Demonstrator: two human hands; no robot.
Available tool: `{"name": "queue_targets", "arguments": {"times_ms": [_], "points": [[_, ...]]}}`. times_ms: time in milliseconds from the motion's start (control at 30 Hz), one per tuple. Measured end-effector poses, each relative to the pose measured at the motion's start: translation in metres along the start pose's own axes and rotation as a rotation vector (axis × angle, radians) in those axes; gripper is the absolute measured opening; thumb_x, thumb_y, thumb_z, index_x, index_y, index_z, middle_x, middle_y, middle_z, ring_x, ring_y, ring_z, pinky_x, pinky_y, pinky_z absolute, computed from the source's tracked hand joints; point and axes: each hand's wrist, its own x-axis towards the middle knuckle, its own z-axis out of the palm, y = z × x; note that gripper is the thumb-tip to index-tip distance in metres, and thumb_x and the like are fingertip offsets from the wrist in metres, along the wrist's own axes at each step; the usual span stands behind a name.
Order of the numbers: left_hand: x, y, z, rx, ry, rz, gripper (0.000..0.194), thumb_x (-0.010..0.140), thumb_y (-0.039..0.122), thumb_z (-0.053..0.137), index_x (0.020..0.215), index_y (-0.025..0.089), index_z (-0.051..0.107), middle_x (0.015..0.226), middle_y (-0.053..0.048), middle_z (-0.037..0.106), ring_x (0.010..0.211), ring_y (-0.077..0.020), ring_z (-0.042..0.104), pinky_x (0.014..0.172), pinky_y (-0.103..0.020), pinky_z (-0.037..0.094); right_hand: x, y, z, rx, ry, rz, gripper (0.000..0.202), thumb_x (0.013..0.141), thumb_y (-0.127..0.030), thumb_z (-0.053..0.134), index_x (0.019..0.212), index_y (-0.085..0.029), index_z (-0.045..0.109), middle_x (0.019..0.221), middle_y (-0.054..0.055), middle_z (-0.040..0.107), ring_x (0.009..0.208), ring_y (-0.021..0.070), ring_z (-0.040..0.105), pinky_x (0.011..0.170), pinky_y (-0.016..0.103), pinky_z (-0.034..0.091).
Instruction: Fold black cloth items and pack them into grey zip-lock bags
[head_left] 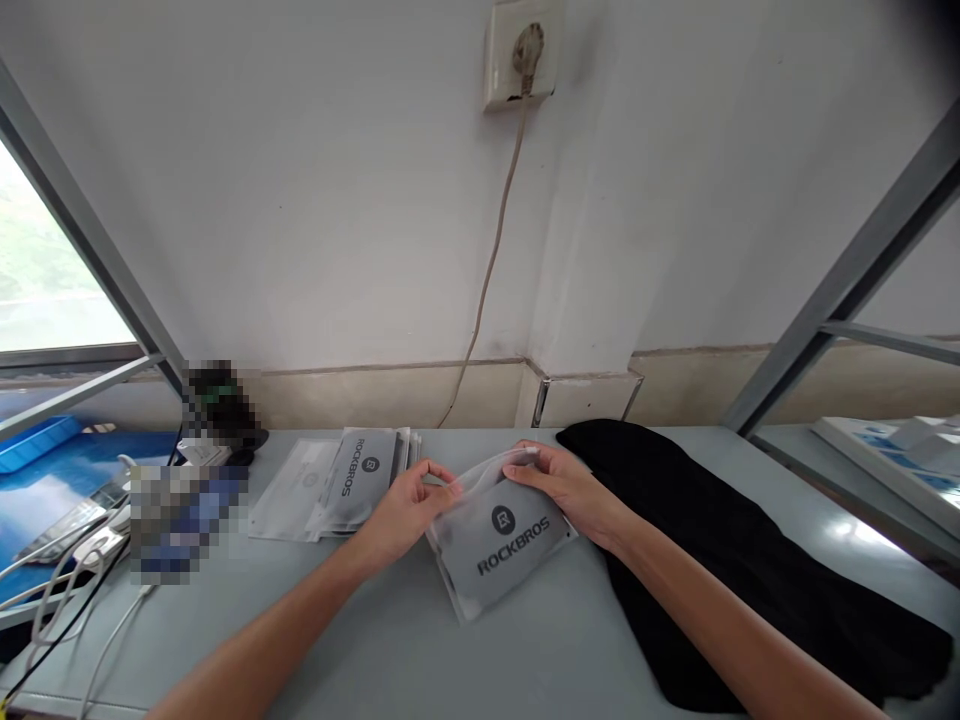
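A frosted ROCKBROS bag (501,545) with something dark inside is held over the middle of the grey table, tilted, its top edge toward the wall. My left hand (416,505) pinches the bag's upper left corner between thumb and fingers. At the upper right part of the top edge, my right hand (551,480) grips the bag, thumb on the front. The top edge bulges a little between both hands. Left of my left hand lies a stack of similar ROCKBROS bags (361,485), with a paler, flatter bag (292,490) beside it.
Black fabric (697,540) spreads across the table (510,660) on the right, partly under my right forearm. Cables and a white adapter (105,540) lie at the left, near blurred items. A cord (499,230) hangs from the wall socket (521,55). Metal frames stand at both sides.
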Motion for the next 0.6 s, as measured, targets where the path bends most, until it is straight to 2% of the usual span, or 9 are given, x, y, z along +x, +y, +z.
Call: {"name": "queue_targets", "arguments": {"times_ms": [67, 133, 200, 267, 367, 433, 500, 600], "points": [[0.000, -0.001, -0.002, -0.012, -0.148, -0.032, 0.052, 0.088, 0.060, 0.072, 0.118, 0.021, 0.058, 0.080, 0.000, 0.065, 0.065, -0.0139, 0.056, 0.059, -0.025, 0.037, -0.002, -0.003, 0.001, -0.089, -0.105, -0.013, 0.036, 0.082, -0.052, 0.081, 0.087, -0.020, 0.066, 0.080, -0.002, 0.064, 0.072, 0.0156, 0.058, 0.066, 0.027, 0.044], [0.001, -0.005, -0.002, 0.027, -0.199, -0.021, 0.052, 0.088, 0.064, 0.069, 0.114, 0.019, 0.062, 0.082, -0.001, 0.065, 0.064, -0.0135, 0.054, 0.058, -0.025, 0.037, -0.004, -0.005, 0.004, -0.100, -0.108, -0.023, 0.038, 0.084, -0.054, 0.079, 0.086, -0.020, 0.064, 0.078, -0.002, 0.061, 0.070, 0.0143, 0.054, 0.064, 0.026, 0.042], [0.002, -0.010, 0.000, 0.089, -0.126, 0.023, 0.051, 0.093, 0.067, 0.061, 0.105, 0.017, 0.065, 0.074, 0.001, 0.059, 0.058, -0.0115, 0.045, 0.054, -0.025, 0.032, -0.004, -0.006, 0.005, -0.053, -0.047, -0.004, 0.040, 0.084, -0.058, 0.077, 0.084, -0.021, 0.062, 0.073, -0.004, 0.055, 0.063, 0.0125, 0.048, 0.059, 0.026, 0.037], [0.003, -0.013, 0.002, 0.132, -0.041, 0.057, 0.050, 0.096, 0.067, 0.054, 0.104, 0.018, 0.064, 0.070, 0.003, 0.054, 0.055, -0.0106, 0.038, 0.052, -0.025, 0.027, -0.002, -0.005, 0.005, -0.026, 0.026, 0.001, 0.041, 0.084, -0.059, 0.076, 0.081, -0.022, 0.060, 0.070, -0.005, 0.049, 0.060, 0.0115, 0.041, 0.056, 0.025, 0.033], [0.001, -0.015, 0.004, 0.160, -0.071, 0.044, 0.049, 0.097, 0.066, 0.053, 0.102, 0.019, 0.065, 0.072, 0.002, 0.055, 0.056, -0.0110, 0.040, 0.052, -0.025, 0.029, 0.001, -0.003, 0.006, -0.100, 0.073, -0.082, 0.041, 0.083, -0.058, 0.077, 0.076, -0.021, 0.060, 0.071, -0.005, 0.050, 0.063, 0.0124, 0.042, 0.058, 0.026, 0.033], [0.001, -0.015, 0.006, 0.139, -0.094, 0.043, 0.047, 0.095, 0.065, 0.057, 0.103, 0.019, 0.065, 0.080, 0.000, 0.060, 0.062, -0.0127, 0.048, 0.055, -0.025, 0.036, -0.001, -0.002, 0.010, -0.163, 0.006, -0.140, 0.041, 0.083, -0.056, 0.077, 0.074, -0.021, 0.060, 0.072, -0.003, 0.053, 0.067, 0.0135, 0.045, 0.062, 0.027, 0.036], [0.001, -0.016, 0.009, 0.088, -0.041, 0.069, 0.046, 0.094, 0.064, 0.060, 0.106, 0.019, 0.064, 0.086, -0.002, 0.063, 0.067, -0.0145, 0.055, 0.059, -0.025, 0.043, -0.004, -0.001, 0.017, -0.216, -0.122, -0.142, 0.039, 0.085, -0.055, 0.077, 0.074, -0.020, 0.062, 0.071, -0.003, 0.054, 0.067, 0.0140, 0.046, 0.063, 0.028, 0.036], [0.004, -0.020, 0.015, 0.025, 0.028, 0.111, 0.042, 0.096, 0.061, 0.059, 0.099, 0.019, 0.061, 0.077, 0.000, 0.060, 0.061, -0.0141, 0.055, 0.058, -0.027, 0.046, -0.011, -0.001, 0.028, -0.271, -0.249, -0.111, 0.036, 0.086, -0.054, 0.076, 0.077, -0.020, 0.065, 0.068, -0.003, 0.054, 0.064, 0.0136, 0.044, 0.060, 0.027, 0.033]]}}
